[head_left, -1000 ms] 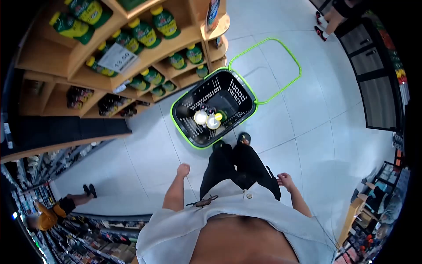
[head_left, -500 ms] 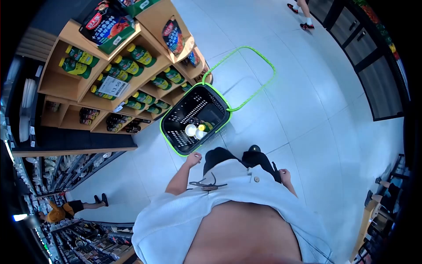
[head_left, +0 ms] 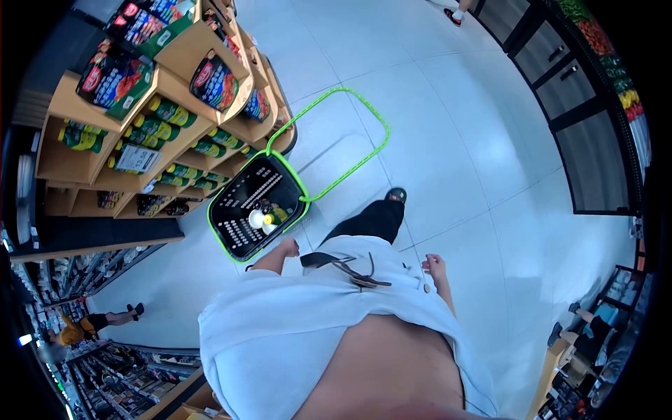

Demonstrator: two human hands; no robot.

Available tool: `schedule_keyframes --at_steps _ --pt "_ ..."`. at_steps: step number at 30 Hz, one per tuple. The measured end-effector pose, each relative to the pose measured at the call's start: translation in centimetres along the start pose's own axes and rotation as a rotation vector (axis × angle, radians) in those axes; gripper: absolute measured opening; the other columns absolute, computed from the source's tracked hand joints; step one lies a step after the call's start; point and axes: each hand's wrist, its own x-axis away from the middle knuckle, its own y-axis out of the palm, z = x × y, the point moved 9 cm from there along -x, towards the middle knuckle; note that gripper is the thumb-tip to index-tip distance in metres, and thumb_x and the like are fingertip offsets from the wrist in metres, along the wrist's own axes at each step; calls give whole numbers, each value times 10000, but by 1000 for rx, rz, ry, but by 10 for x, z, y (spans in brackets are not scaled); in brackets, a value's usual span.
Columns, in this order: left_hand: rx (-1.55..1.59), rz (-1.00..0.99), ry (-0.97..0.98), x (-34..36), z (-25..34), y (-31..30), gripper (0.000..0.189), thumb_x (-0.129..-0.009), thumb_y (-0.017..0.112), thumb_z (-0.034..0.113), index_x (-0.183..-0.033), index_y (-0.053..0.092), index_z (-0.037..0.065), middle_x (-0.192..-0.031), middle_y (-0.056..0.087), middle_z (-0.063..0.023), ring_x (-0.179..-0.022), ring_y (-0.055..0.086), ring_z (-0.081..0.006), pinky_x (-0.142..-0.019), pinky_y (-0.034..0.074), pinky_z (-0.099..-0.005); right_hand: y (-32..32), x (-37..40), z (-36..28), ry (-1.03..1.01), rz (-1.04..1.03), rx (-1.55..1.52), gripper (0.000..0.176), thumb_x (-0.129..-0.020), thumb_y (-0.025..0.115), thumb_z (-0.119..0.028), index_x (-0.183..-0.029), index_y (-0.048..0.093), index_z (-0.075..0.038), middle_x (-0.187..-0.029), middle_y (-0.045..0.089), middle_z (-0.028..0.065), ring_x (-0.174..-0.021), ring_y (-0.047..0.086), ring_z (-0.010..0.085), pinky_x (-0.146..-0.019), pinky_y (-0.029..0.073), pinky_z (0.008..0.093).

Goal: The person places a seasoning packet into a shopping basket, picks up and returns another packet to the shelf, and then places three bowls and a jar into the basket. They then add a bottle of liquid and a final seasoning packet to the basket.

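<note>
A black shopping basket with a bright green rim stands on the floor ahead of me on the left. Its long green handle slants away to the upper right. Inside lie a bottle with a yellow cap, a white round item and dark items I cannot make out. Close to the basket's near edge is my left hand, its fingers curled in with nothing visible in them. My right hand hangs at my right side, fingers loosely bent and apart, touching nothing.
A wooden display shelf with green yellow-capped bottles and printed pouches stands left of the basket. Dark glass-door cabinets line the right. A person in yellow is at lower left; another person's foot shows at top.
Shelf and basket have shifted left and slightly down in view, staying together. One of my feet has stepped forward. My right hand has swung forward. The person at the top has moved towards the edge.
</note>
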Motion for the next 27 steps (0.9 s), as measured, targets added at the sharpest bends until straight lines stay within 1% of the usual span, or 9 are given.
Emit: schedule_keyframes --at_steps 2,5,10,14,18,22,23,25,27 --pt "143 190 -62 -26 39 -49 233 -629 692 177 -837 671 72 -827 658 -132 -789 640 -285 -696 518 -376 -17 -32 -13 -209 -95 252 266 -871 558 -285 -1003 575 -55 -758 646 87 -627 617 140 -530 484 271" --pt "75 327 -66 -96 128 -118 166 -607 710 115 -766 674 83 -766 659 -118 -743 645 -266 -683 518 -359 -74 -47 7 59 1 147 262 -833 602 -279 -967 604 -53 -735 645 95 -619 614 152 -517 483 282" --pt "494 193 500 -133 352 -271 111 -749 656 146 -767 633 39 -619 631 -52 -539 621 -130 -535 507 -270 -150 -90 -28 227 87 66 237 -801 615 -265 -905 624 -53 -711 641 98 -605 612 157 -515 486 290" --pt "868 247 564 -130 439 -375 195 -783 643 200 -846 612 18 -627 627 -64 -518 611 -125 -507 500 -285 -181 -143 -116 203 79 119 218 -786 610 -254 -865 631 -52 -689 638 96 -590 610 157 -519 489 295" --pt "756 327 392 -178 424 -399 237 -784 633 263 -865 623 41 -699 646 -93 -621 646 -187 -592 523 -329 -199 -220 -192 146 10 238 201 -772 606 -243 -825 639 -51 -667 635 94 -574 608 158 -523 491 299" --pt "375 422 55 -234 313 -349 272 -750 550 284 -892 655 77 -952 634 -184 -907 598 -348 -811 479 -413 -211 -295 -291 64 -94 457 188 -757 602 -231 -785 647 -50 -645 631 92 -559 606 159 -526 494 304" --pt "404 282 -196 -224 276 -331 288 -769 537 277 -929 650 66 -1013 619 -196 -955 587 -349 -841 470 -419 -216 -311 -325 41 -112 534 186 -754 601 -229 -775 649 -50 -640 630 92 -555 606 159 -527 494 305" --pt "285 319 -519 -174 234 -321 353 -784 538 280 -1041 625 53 -1124 580 -197 -1042 563 -336 -864 468 -401 -218 -333 -413 2 -134 703 182 -747 599 -223 -755 653 -50 -629 629 91 -548 605 159 -529 496 307" --pt "682 320 -736 -139 212 -293 329 -756 548 274 -978 655 55 -1005 630 -195 -964 605 -317 -827 486 -399 -219 -378 -498 -77 -140 818 178 -739 597 -217 -735 657 -49 -618 627 90 -540 604 160 -531 497 309"
